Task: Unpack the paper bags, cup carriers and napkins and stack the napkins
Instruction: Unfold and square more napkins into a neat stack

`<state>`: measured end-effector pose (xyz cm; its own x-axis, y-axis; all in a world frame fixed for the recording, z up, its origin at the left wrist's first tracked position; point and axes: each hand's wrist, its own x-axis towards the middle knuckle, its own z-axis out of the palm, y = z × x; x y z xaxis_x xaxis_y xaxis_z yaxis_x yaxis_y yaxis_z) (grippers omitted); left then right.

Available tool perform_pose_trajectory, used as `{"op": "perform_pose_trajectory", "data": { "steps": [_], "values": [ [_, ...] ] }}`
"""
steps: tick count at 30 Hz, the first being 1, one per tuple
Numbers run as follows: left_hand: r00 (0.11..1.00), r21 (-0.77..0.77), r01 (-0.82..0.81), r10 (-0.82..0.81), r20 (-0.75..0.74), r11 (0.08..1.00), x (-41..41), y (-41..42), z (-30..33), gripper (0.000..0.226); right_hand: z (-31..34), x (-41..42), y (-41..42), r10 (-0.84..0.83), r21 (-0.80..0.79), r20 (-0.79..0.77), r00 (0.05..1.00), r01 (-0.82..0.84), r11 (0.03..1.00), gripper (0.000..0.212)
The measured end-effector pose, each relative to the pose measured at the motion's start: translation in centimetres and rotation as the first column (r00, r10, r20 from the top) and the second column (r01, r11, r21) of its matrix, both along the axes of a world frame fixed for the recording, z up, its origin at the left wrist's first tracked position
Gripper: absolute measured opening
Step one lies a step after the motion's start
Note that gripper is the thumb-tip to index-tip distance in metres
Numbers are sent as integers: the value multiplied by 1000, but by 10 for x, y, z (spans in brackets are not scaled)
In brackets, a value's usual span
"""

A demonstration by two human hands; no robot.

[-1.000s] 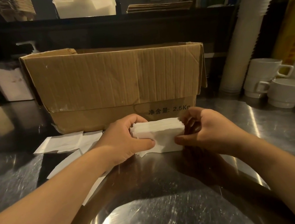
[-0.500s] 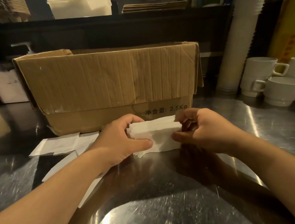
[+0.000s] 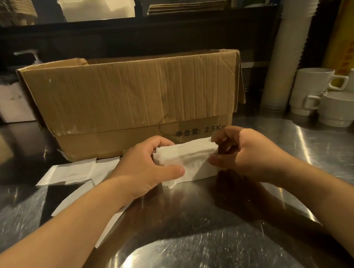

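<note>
Together left hand [image 3: 144,168], right hand [image 3: 244,154], fingers curled, gripping napkin stack [image 3: 187,159]

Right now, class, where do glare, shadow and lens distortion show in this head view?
Head view: glare streaks the steel counter; shadow lies under the right hand; dim shelf behind the cardboard box; the paper cup stack bows at the edge.

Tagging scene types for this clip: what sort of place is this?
Probably a cafe or drinks bar back counter. A steel counter carries stacked white ceramic cups, a tall sleeve of disposable cups stands beside them, and both hands square a napkin stack before a cardboard box.
</note>
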<state>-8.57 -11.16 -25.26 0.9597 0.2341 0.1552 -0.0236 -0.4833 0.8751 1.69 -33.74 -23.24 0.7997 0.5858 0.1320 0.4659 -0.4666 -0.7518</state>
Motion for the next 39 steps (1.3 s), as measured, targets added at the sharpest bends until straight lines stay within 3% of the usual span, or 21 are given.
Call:
{"op": "perform_pose_trajectory", "data": {
  "steps": [8,15,21,36,39],
  "values": [
    [1000,13,14,-15,19,1000,-1,-1,1,40,0,0,0,1,19,-21,1000,0,1000,37],
    [999,17,30,-31,12,999,-2,-2,2,41,-3,1,1,29,-28,-22,999,-30,999,60],
    [1000,10,23,-23,18,1000,-3,-2,2,39,-4,0,1,45,15,-59,997,-45,999,34],
    [1000,5,18,-18,13,1000,-2,-3,2,40,-4,1,0,67,30,-116,991,-64,997,32],
    [1000,10,21,-21,4,1000,-2,-2,2,37,-5,2,2,32,28,-108,994,-29,999,41]
  ]
}}
